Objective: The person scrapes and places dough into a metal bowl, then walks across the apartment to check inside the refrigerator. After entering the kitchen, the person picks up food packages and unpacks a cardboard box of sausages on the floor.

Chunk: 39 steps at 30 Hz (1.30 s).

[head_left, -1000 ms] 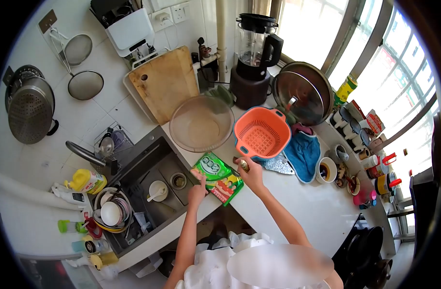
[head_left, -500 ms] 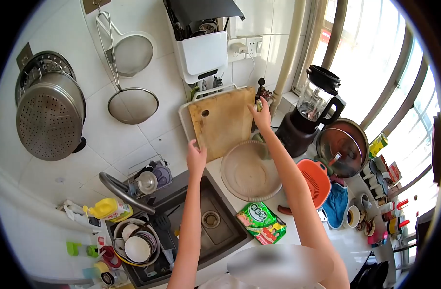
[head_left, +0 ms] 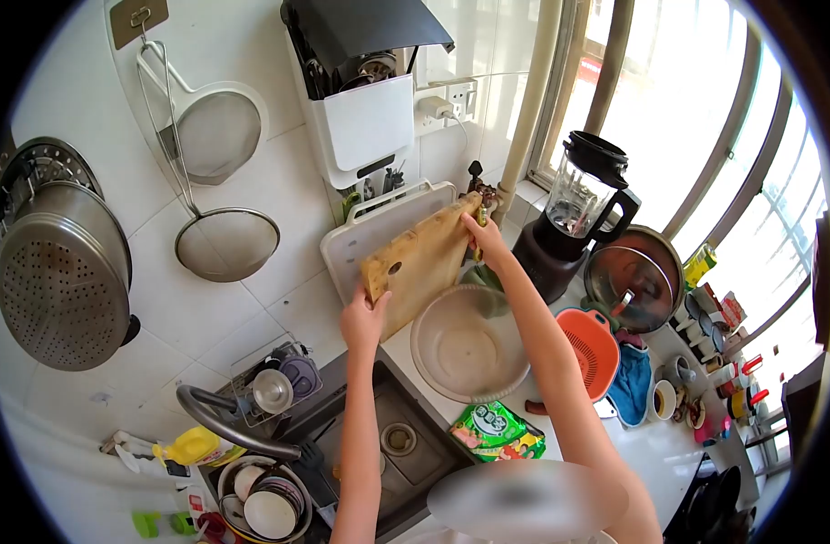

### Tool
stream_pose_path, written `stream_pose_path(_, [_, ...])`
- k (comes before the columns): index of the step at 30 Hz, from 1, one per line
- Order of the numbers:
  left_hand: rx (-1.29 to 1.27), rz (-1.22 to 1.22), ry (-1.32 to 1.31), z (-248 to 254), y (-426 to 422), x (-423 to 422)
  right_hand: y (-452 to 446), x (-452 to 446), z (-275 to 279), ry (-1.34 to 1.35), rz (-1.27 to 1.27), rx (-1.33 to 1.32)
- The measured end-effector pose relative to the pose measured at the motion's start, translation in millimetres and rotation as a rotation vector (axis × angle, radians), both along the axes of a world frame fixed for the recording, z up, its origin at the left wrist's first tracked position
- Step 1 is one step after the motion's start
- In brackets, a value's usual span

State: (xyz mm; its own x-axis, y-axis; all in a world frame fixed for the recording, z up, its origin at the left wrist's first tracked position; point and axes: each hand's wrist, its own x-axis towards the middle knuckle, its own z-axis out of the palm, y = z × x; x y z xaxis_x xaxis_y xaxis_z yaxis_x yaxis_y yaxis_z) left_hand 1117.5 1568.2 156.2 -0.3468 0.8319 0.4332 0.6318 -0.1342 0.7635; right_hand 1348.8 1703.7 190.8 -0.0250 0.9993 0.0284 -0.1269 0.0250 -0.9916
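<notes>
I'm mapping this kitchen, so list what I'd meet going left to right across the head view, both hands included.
Perforated pot → lower strainer → left hand → board → right hand → blender → yellow container.

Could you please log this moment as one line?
left hand: gripping wooden board, left side | right hand: gripping upper right corner | board: top tilted clear of white board | bowl: in front
</notes>
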Motion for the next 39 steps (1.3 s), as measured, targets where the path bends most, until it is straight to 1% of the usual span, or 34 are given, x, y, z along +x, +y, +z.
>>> stream_pose_path(1, [-0.018,0.020,-0.004,0.0,-4.4,4.6,-2.3,5.3,0.7,-0.006,-0.004,-0.001])
stream_pose_path(3, [-0.005,0.022,-0.012,0.1,-10.5,6.5,-5.3,13.3,7.7,0.077,0.106,0.025])
stream_pose_path(5, [0.013,0.028,-0.014,7.8,-16.9,11.7,-12.0,17.4,18.1,0.095,0.127,0.063])
stream_pose_path(7, [0.144,0.050,-0.028,20.3,-27.2,17.0,-21.8,22.5,31.6,0.128,0.140,0.099])
stream_pose_path(9, [0.184,0.014,0.009,49.2,-45.3,25.7,-39.1,33.4,51.7,0.247,0.181,0.202])
stream_pose_path(10, [0.224,-0.014,0.039,64.5,-58.1,30.3,-45.5,43.6,60.0,0.265,0.187,0.209])
stream_pose_path(11, [0.223,-0.024,0.046,77.8,-70.8,34.3,-60.5,53.3,76.7,0.261,0.255,0.299])
stream_pose_path(12, [0.288,-0.059,0.082,92.0,-82.0,37.8,-80.2,62.3,95.5,0.228,0.246,0.380])
stream_pose_path(13, [0.352,-0.098,0.115,106.9,-93.4,42.6,-101.7,73.1,115.3,0.191,0.231,0.459])
stream_pose_path(14, [0.349,-0.122,0.118,123.6,-107.6,48.7,-126.3,82.5,136.0,0.211,0.205,0.532])
stream_pose_path(15, [0.452,-0.187,0.142,140.4,-123.1,55.4,-151.8,93.4,153.1,0.228,0.170,0.600])
stream_pose_path(16, [0.556,-0.258,0.159,151.7,-135.2,64.8,-175.2,108.6,167.8,0.182,0.145,0.667])
stream_pose_path(17, [0.543,-0.297,0.154,155.8,-148.5,75.4,-196.9,124.1,178.0,0.197,0.081,0.714])
stream_pose_path(19, [0.524,-0.383,-0.026,155.3,-177.2,96.5,-247.0,160.1,191.9,0.170,-0.071,0.731])
stream_pose_path(20, [0.562,-0.410,0.052,150.0,-188.9,107.8,-272.2,184.6,195.6,0.029,-0.142,0.706])
stream_pose_path(21, [0.562,-0.451,0.048,150.8,-200.9,126.0,-300.2,211.8,194.4,-0.110,-0.214,0.667])
stream_pose_path(22, [0.508,-0.509,-0.117,152.6,-217.0,148.6,-329.0,231.5,194.7,-0.179,-0.317,0.649])
stream_pose_path(23, [0.441,-0.565,-0.286,151.8,-230.3,169.5,-359.4,249.0,196.2,-0.086,-0.329,0.646])
stream_pose_path(24, [0.326,-0.543,-0.270,148.9,-238.6,184.2,-389.0,266.0,195.1,-0.185,-0.436,0.582])
stream_pose_path(25, [0.296,-0.583,-0.275,141.8,-243.5,199.5,-418.5,282.7,189.8,-0.279,-0.540,0.507])
stream_pose_path(27, [-0.034,-0.792,-0.298,126.0,-241.0,241.1,-469.3,318.2,161.1,-0.295,-0.659,0.430])
stream_pose_path(28, [-0.049,-0.833,-0.299,124.5,-242.8,267.9,-497.0,330.8,142.8,-0.235,-0.788,0.352])
stream_pose_path(29, [-0.191,-0.996,-0.348,124.7,-244.8,297.8,-525.3,341.5,124.1,-0.172,-0.915,0.277])
stream_pose_path(30, [-0.333,-1.152,-0.395,123.5,-246.6,326.3,-555.5,349.4,104.7,-0.148,-0.961,0.243])
stream_pose_path(31, [-0.338,-1.186,-0.391,118.2,-245.9,352.1,-583.6,354.9,83.5,-0.121,-1.004,0.214])
stream_pose_path(33, [-0.528,-1.428,-0.037,94.6,-247.8,400.1,-632.0,362.2,34.1,-0.028,-1.156,0.134])
stream_pose_path(34, [-0.540,-1.453,-0.027,76.1,-250.9,425.1,-650.8,361.1,12.8,0.040,-1.220,0.115])
stream_pose_path(35, [-0.600,-1.549,-0.129,55.6,-256.4,451.3,-667.6,360.6,-3.1,0.109,-1.281,0.096])
stream_pose_path(36, [-0.661,-1.637,-0.233,50.2,-265.3,473.0,-682.4,361.1,-13.1,0.112,-1.304,0.087])
stream_pose_path(37, [-0.671,-1.655,-0.219,49.4,-269.5,491.3,-693.3,362.2,-21.6,0.198,-1.370,0.113])
stream_pose_path(38, [-0.673,-1.689,-0.135,59.5,-275.2,508.8,-700.7,365.0,-29.4,0.286,-1.437,0.144])
stream_pose_path(39, [-0.679,-1.723,-0.054,69.1,-281.9,525.7,-707.1,368.6,-38.9,0.292,-1.465,0.140])
